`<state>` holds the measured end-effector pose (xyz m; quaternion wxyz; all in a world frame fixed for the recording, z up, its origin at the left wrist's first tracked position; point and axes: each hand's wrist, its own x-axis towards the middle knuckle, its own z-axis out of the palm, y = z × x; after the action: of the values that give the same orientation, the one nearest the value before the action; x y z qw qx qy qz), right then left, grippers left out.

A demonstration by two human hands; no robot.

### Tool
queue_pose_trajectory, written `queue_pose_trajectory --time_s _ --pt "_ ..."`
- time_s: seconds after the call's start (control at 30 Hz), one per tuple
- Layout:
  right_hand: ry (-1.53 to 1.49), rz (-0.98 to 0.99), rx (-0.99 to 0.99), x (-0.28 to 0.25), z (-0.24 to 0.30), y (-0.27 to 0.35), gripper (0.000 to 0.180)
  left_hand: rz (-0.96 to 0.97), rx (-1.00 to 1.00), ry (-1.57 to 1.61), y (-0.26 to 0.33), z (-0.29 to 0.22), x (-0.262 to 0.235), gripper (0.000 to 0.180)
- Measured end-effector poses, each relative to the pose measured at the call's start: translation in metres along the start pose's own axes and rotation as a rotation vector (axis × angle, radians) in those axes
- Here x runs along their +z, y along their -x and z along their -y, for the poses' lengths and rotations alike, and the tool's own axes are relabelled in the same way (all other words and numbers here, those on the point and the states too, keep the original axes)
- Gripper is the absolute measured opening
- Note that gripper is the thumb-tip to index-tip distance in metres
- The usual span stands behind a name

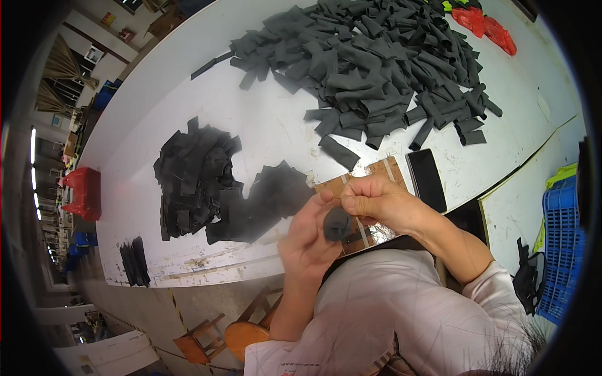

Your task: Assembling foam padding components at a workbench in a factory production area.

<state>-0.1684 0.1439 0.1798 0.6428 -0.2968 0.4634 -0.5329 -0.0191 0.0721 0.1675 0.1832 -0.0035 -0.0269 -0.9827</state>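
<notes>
Open room lines the white table's left rim. At its near edge, left hand and right hand together pinch a rounded, dark grey fabric piece.

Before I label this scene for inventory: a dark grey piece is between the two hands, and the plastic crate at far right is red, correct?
Not red: in the head view, the plastic crate at far right is blue. The dark grey piece is between the left hand and right hand.

Wooden stools stand on seemingly bare concrete floor.
</notes>
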Motion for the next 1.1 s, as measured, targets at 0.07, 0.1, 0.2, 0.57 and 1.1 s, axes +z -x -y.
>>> queue_pose_trajectory --time_s 0.07,0.1,0.2,0.57,1.1 --pt "-0.06 -0.011 0.051 -0.009 -0.018 -0.006 0.017 -0.205 0.024 -0.02 0.002 0.0 -0.024 0.034" --pt "-0.085 -0.005 0.047 -0.011 -0.025 -0.008 0.017 -0.207 0.023 -0.017 0.004 0.0 -0.03 0.034" --pt "-0.038 -0.018 0.028 -0.012 -0.021 -0.013 0.016 -0.303 0.042 -0.002 -0.003 -0.002 -0.029 0.034" --pt "-0.084 0.077 0.087 -0.025 -0.03 -0.015 0.019 -0.242 0.189 -0.295 0.005 0.013 -0.037 0.038" --pt "0.16 0.151 -0.108 -0.01 -0.004 -0.024 0.02 -0.047 0.091 0.11 0.002 0.005 -0.029 0.038"
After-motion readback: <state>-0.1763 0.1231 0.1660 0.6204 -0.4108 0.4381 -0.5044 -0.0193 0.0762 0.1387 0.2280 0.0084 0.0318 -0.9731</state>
